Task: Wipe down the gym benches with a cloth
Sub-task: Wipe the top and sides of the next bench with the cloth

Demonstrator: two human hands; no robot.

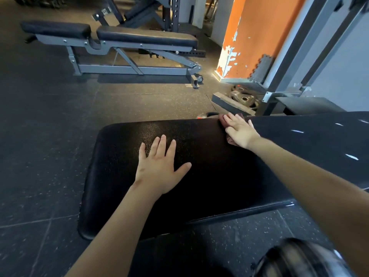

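The cloth (pixel 222 119) is mostly covered by the right hand (pixel 239 131); only its dark red edges are seen. The back pad (pixel 319 140) is cut off by the right edge. A blurred dark object (pixel 299 258), cropped at the bottom edge, cannot be identified.

The near bench (pixel 199 176) has a wide black pad with a pebbled, faintly shiny skin and rounded corners. Its second pad (pixel 319 148) adjoins on the right, tilted and marked with pale streaks. A dark reddish cloth (pixel 223 120) lies crumpled flat at the pad's far edge by that join, with only its edges showing. The far bench (pixel 147 38) stands well apart on the floor, two black pads level on a grey steel frame.
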